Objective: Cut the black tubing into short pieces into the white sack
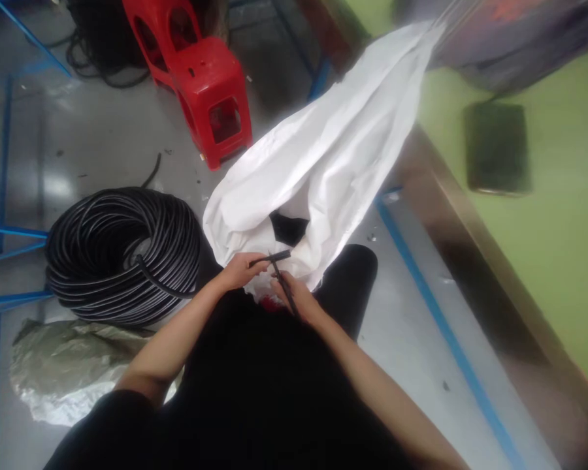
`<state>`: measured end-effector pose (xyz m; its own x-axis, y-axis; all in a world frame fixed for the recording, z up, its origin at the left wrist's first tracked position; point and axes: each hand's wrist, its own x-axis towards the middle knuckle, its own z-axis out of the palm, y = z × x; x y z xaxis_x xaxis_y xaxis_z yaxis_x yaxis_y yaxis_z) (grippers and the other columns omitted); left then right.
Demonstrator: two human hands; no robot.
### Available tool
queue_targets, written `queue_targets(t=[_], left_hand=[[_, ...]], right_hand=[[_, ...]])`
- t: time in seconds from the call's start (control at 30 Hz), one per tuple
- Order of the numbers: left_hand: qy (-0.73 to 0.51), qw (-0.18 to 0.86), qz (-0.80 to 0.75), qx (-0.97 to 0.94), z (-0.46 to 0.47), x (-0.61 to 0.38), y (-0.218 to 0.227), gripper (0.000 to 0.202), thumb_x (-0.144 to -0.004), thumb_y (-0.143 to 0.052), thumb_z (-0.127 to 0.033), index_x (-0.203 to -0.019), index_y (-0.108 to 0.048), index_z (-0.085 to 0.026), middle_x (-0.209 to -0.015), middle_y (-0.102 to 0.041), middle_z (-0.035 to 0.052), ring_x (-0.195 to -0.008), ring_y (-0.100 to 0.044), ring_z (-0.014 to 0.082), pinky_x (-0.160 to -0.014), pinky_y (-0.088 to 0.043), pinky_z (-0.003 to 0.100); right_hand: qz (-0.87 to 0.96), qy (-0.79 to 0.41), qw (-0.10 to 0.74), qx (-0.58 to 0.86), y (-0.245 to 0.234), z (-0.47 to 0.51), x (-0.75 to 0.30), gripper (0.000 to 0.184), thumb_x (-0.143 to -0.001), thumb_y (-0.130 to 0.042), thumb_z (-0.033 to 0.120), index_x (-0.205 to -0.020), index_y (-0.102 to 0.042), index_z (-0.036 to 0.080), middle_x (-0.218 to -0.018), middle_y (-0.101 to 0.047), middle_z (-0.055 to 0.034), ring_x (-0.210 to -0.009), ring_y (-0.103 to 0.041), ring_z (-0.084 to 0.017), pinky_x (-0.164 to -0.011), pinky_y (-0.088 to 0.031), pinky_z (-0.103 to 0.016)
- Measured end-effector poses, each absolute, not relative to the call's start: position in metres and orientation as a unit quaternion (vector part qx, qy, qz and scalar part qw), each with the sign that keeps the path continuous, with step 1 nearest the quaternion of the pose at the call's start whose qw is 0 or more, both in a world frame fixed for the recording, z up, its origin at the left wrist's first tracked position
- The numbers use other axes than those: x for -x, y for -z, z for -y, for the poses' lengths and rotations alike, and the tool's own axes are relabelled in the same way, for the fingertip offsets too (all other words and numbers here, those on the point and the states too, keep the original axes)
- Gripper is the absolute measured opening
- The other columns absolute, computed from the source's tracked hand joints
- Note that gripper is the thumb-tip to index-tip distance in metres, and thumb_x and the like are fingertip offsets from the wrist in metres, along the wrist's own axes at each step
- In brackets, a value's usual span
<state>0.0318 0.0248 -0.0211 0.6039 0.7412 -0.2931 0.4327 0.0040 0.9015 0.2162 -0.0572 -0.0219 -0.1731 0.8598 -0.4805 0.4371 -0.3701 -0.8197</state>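
Note:
My left hand [240, 269] is closed round the free end of a black hose [269, 258], which runs back to a big coil of black hose [122, 254] on the floor at my left. My right hand [296, 295] is closed on a dark scissor-like cutting tool [285, 287], whose tip meets the hose end just in front of my lap. Right behind both hands gapes the mouth of a large white woven sack [333, 150], with dark pieces inside it.
Red plastic stools [200, 78] lie on the grey floor behind the coil. A crumpled silvery bag [63, 365] lies at my lower left. Blue floor tape [441, 320] and a green-topped table [558, 222] with a dark flat object [496, 147] are at the right.

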Motion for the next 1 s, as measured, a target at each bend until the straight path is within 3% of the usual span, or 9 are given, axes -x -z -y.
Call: queue_targets(t=[0.13,0.3,0.53,0.73,1.0], left_hand=[[-0.127,0.545,-0.414,-0.718,-0.027,-0.026,0.023,0.031,-0.088,-0.048,-0.04,-0.09,-0.066,-0.015,-0.076,-0.061,-0.0001,-0.07,-0.052,0.0121,-0.066,-0.039,0.022],[-0.096,0.491,-0.461,-0.733,-0.026,-0.021,0.025,0.034,-0.09,-0.043,-0.04,-0.074,-0.061,-0.016,-0.064,-0.051,-0.0022,-0.063,-0.047,0.0113,-0.062,-0.036,0.022],[-0.096,0.506,-0.435,-0.739,-0.023,-0.024,0.026,0.034,-0.089,-0.042,-0.04,-0.074,-0.061,-0.015,-0.063,-0.05,-0.0024,-0.062,-0.045,0.0107,-0.059,-0.033,0.022],[-0.08,0.529,-0.424,-0.731,-0.027,-0.027,0.038,0.035,-0.088,-0.043,-0.041,-0.068,-0.056,-0.015,-0.061,-0.048,-0.003,-0.061,-0.043,0.0106,-0.059,-0.033,0.022],[-0.083,0.571,-0.419,-0.701,-0.031,-0.021,0.049,0.036,-0.086,-0.044,-0.042,-0.065,-0.054,-0.015,-0.06,-0.046,-0.0032,-0.059,-0.042,0.0103,-0.058,-0.032,0.022]], right_hand=[[0.511,-0.551,0.188,0.632,0.027,0.059,-0.217,0.044,-0.088,-0.046,0.053,-0.11,-0.059,0.018,-0.08,-0.065,-0.0054,-0.074,-0.063,-0.021,-0.069,-0.05,-0.035],[0.512,-0.557,0.177,0.629,0.029,0.056,-0.217,0.044,-0.088,-0.045,0.053,-0.111,-0.058,0.018,-0.079,-0.066,-0.0058,-0.072,-0.063,-0.02,-0.068,-0.051,-0.033],[0.523,-0.551,0.168,0.628,0.028,0.056,-0.216,0.045,-0.089,-0.043,0.053,-0.114,-0.057,0.018,-0.082,-0.067,-0.0064,-0.073,-0.063,-0.02,-0.068,-0.05,-0.032],[0.529,-0.539,0.174,0.632,0.03,0.058,-0.215,0.045,-0.09,-0.039,0.056,-0.086,-0.061,0.017,-0.057,-0.056,-0.0002,-0.057,-0.056,-0.016,-0.056,-0.045,-0.027],[0.508,-0.518,0.201,0.659,0.032,0.068,-0.209,0.045,-0.086,-0.042,0.058,-0.065,-0.05,0.019,-0.047,-0.048,0.0015,-0.044,-0.049,-0.014,-0.044,-0.039,-0.025]])
